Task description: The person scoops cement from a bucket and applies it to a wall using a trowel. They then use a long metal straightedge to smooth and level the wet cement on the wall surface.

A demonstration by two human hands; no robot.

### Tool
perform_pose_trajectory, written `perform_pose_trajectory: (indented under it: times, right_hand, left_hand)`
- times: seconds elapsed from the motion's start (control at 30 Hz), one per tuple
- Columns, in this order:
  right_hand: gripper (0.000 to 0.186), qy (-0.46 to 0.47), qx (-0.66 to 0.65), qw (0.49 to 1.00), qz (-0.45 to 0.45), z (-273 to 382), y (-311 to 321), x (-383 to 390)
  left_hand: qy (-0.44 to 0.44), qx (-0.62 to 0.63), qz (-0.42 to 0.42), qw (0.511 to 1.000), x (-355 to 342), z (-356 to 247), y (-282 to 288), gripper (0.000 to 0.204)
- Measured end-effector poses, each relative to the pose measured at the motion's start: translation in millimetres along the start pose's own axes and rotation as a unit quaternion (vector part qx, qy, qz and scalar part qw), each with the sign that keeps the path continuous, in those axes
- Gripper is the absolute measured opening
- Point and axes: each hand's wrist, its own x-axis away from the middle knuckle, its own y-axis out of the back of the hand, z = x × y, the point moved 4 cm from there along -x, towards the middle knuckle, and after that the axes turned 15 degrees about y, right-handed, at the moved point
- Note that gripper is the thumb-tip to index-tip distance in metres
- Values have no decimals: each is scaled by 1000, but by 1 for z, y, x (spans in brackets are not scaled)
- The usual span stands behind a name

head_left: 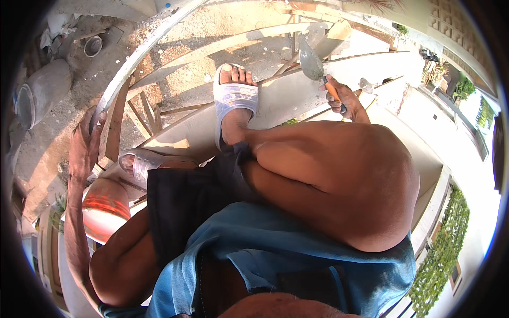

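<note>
Beyond the knee (389, 177), right hand (347, 100) closed around trowel (313, 66), forearm hidden; left hand (87, 139) at strip (137, 57), grip unclear

Sunlit dirt flr (233, 21) — green hedge (442, 254) lwr rt.

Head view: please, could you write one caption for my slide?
The right hand holds an orange-handled trowel; the left hand touches a long pale beam.
</note>
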Motion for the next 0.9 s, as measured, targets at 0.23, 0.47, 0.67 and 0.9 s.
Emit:
perform_pose_trajectory:
  times: [0.23, 0.47, 0.67, 0.9]
  right_hand:
    - [34, -127, -12, 991, -37, -2, -10, 101]
    - [34, -166, 4, 986, 15, -6, -69, 161]
    - [34, -148, 41, 987, 41, -4, -79, 160]
    - [34, -83, 117, 987, 65, -10, -77, 148]
  left_hand:
    - [-51, 22, -5, 998, 0, 5, -1, 51]
    - [-72, 40, 23, 996, -17, 17, -7, 50]
    - [-214, 60, 4, 975, -41, 1, 10, 51]
    - [-170, -78, 6, 982, -49, -23, 36, 37]
